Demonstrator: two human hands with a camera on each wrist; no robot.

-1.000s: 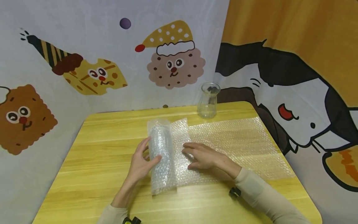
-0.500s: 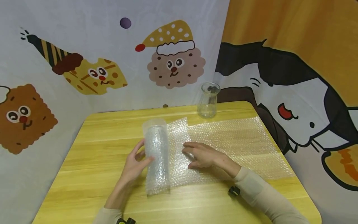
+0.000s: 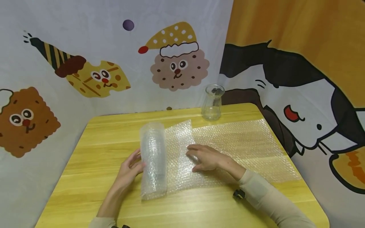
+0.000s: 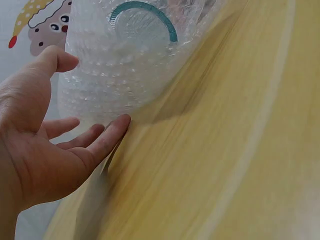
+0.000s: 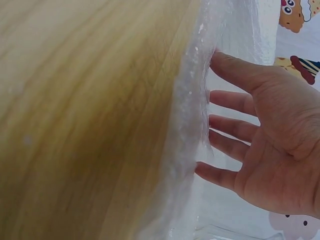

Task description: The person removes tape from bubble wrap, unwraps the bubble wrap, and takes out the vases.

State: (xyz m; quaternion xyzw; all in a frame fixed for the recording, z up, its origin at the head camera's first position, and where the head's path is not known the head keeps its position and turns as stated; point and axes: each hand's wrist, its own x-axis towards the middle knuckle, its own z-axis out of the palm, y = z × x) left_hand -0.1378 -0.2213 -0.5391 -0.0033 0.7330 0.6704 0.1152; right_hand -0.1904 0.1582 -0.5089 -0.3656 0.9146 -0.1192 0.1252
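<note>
A thick roll of bubble wrap [image 3: 154,158] lies lengthwise on the table, left of its flat sheet. My left hand [image 3: 127,172] is at the roll's left side, thumb and fingers spread and their tips at the plastic. In the left wrist view, a clear round end with a teal ring [image 4: 172,31] shows inside the roll [image 4: 110,85]. To the right, my right hand [image 3: 206,158] rests its spread fingertips on the flat bubble wrap sheet [image 3: 242,142]. The right wrist view shows those fingertips [image 5: 202,169] against the plastic.
A clear glass vase [image 3: 211,106] stands at the back of the wooden table [image 3: 99,142], just behind the sheet. A cloth printed with cartoon figures [image 3: 114,31] hangs close behind the table's back edge. The sheet stretches toward the table's right edge.
The roll has moved left along with my left hand, and more flat sheet shows between it and my right hand. My right hand has stayed in place.
</note>
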